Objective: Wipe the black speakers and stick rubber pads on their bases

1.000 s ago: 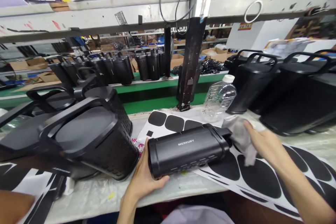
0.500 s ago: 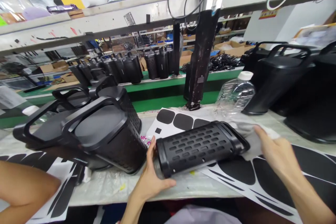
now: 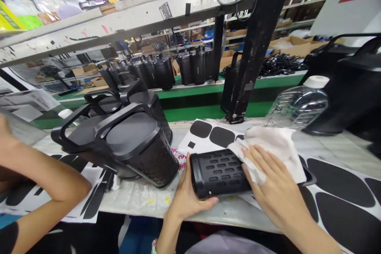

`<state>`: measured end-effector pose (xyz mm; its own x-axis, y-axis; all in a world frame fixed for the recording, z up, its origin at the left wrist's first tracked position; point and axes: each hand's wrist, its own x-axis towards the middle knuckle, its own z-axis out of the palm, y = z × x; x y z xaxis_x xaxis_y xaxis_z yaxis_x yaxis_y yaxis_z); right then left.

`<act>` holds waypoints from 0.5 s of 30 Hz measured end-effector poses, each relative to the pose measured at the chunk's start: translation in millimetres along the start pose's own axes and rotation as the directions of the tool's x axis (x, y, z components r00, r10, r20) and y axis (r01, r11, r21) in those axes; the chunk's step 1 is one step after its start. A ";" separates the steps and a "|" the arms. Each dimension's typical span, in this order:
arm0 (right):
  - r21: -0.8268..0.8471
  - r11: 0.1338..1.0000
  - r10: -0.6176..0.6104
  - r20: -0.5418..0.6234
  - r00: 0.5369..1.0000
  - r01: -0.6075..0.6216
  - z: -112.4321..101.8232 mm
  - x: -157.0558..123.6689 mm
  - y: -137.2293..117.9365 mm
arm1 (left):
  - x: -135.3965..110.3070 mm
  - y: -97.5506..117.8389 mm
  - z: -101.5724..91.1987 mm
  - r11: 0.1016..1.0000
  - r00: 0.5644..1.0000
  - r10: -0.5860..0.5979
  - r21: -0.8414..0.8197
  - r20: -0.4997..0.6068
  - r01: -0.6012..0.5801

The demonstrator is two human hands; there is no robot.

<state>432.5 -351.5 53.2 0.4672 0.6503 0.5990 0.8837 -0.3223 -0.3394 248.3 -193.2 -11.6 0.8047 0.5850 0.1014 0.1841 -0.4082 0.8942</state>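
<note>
A black speaker point(image 3: 218, 172) lies on its side on the bench, its perforated grille facing up. My left hand point(image 3: 187, 198) grips its left end, thumb under the front edge. My right hand point(image 3: 272, 184) lies flat, fingers spread, pressing a white cloth point(image 3: 275, 147) onto the speaker's right half, which the cloth covers. Sheets of black oval stickers point(image 3: 336, 182) lie under and beside the speaker.
Large black handled speakers point(image 3: 131, 143) stand close on the left, more point(image 3: 351, 83) at the right. A clear plastic bottle point(image 3: 297, 103) lies behind the cloth. A black post point(image 3: 253, 55) rises at the bench's back. Another person's arm point(image 3: 41, 174) reaches in from the left.
The speaker was rolled from its logo side to its grille side. My right hand brought the cloth from the right end onto the top of the speaker. The other person's arm came further in.
</note>
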 end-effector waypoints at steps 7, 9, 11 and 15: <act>-0.070 0.930 -0.357 0.057 0.932 0.360 48.6 14.2 -80.6 | 0.5 -8.9 3.4 0.985 0.994 0.103 0.139 -0.026 -0.098; 0.008 0.923 -0.383 0.098 0.919 0.384 43.7 13.2 -83.1 | -1.3 -14.7 4.4 0.982 0.995 0.097 0.165 -0.036 -0.090; 0.120 0.901 -0.432 0.150 0.889 0.418 29.2 8.4 -79.5 | -3.0 -20.0 4.9 0.983 0.995 0.085 0.165 -0.049 -0.075; 0.472 0.840 -0.443 0.311 0.841 0.268 -9.5 -8.9 -69.5 | -3.9 -21.8 3.4 0.989 0.994 0.096 0.119 -0.048 -0.089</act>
<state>367.2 -341.3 78.4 -0.0072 0.9035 0.4286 0.8541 0.2284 -0.4673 243.1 -188.9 -32.9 0.7906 0.5762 0.2071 0.1774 -0.5393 0.8232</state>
